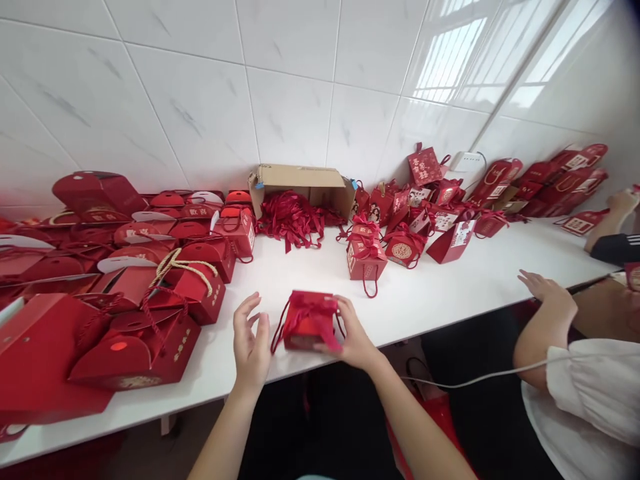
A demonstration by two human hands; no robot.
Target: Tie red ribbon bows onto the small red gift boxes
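Note:
A small red gift box (300, 341) with a red ribbon bow on top and dark red cord handles sits near the table's front edge. My right hand (353, 337) grips the box's right side, its fingers around the edge by the ribbon. To the left of the box is my left hand (251, 340), its fingers spread and apart from the box, holding nothing. The ribbon bow (315, 317) covers much of the box top and looks slightly blurred.
Many red gift boxes (150, 353) crowd the left. A cardboard box (300, 175) spilling red ribbons (290, 217) stands against the wall. Bowed boxes (367, 257) are grouped right of it. A co-worker's arm (545, 313) rests at the right, with a white cable (480, 383) crossing below.

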